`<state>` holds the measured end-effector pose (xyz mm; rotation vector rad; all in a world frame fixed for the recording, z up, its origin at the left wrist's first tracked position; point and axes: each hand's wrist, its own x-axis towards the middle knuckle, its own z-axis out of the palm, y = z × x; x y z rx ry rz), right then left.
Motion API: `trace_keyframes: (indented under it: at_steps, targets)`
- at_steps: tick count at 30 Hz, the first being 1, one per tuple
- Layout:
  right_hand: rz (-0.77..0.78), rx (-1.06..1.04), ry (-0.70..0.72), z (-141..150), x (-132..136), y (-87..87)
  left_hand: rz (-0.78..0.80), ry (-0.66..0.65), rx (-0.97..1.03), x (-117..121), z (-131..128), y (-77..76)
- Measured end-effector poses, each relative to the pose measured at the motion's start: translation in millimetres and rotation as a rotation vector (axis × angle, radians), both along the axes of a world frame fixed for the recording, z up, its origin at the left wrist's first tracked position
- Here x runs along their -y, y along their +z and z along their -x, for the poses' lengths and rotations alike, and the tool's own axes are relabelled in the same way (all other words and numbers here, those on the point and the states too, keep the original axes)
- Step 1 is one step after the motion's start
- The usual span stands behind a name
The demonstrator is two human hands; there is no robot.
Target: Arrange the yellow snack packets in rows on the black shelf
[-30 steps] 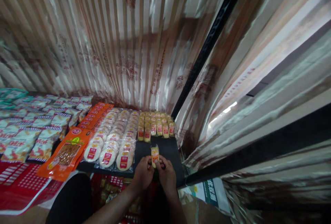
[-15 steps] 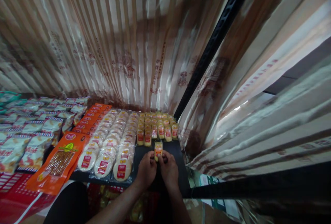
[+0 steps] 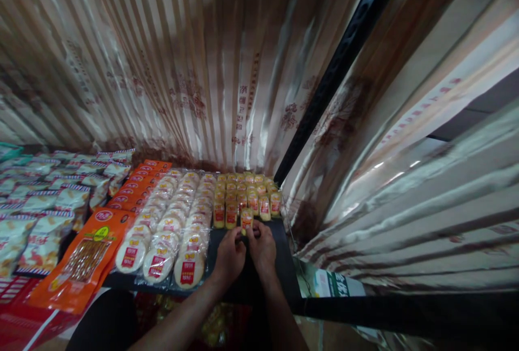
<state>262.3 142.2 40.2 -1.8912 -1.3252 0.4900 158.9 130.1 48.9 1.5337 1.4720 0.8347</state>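
Note:
A small yellow-wrapped snack packet [image 3: 246, 216] with a red label stands upright between my hands, just in front of the rows of matching yellow packets [image 3: 231, 199]. My right hand [image 3: 263, 248] pinches its lower right part, thumb on the front. On the lower left, the closed fingers of my left hand [image 3: 230, 256] grip the same packet. Both hands are over the black shelf board [image 3: 284, 253]. Left of them lie overlapping rows of round white crackers in clear wrappers [image 3: 190, 264] with red labels.
Orange snack bags [image 3: 91, 253] and white snack bags [image 3: 44, 243] lie farther left. A red basket [image 3: 18, 313] is at the lower left. A black metal upright [image 3: 328, 80] slants up behind the shelf's right corner. Printed plastic sheeting [image 3: 182, 70] hangs along the back and right.
Both hands have moved forward with the packet, bringing it up to the front of the yellow rows. The view has shifted slightly.

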Motion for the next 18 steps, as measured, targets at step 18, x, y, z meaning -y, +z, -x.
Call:
trace_keyframes:
  at_steps: [18]
  targets:
    - [-0.076, -0.057, 0.037, 3.5, -18.8, -13.0, -0.41, 0.123, -0.088, -2.1, 4.6, -28.5]
